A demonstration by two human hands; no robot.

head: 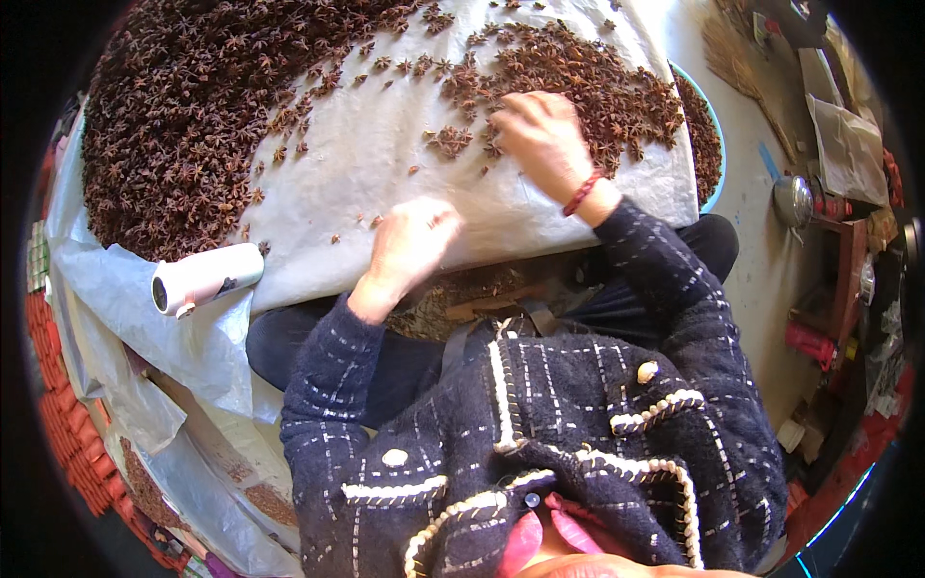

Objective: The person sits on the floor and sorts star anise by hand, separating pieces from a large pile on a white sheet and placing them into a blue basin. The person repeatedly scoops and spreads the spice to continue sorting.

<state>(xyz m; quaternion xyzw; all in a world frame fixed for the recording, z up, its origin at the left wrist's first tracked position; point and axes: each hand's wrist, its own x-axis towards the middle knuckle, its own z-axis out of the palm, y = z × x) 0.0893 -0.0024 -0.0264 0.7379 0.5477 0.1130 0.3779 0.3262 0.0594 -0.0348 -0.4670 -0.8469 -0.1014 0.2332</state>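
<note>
Dried star anise lies on a white plastic sheet in front of me. My right hand is at the near left edge of the right-hand pile of star anise, its fingers bent down and blurred. A small cluster of star anise sits just left of that hand. My left hand hovers at the sheet's near part, fingers curled, with a few loose pieces beside it. Whether either hand holds anything is hidden by blur and the curled fingers.
A larger heap of star anise covers the left side. A white bottle lies at its near edge. Right of the sheet stands a turquoise-rimmed basin of dark pieces. A broom and a reddish wooden stand are farther right.
</note>
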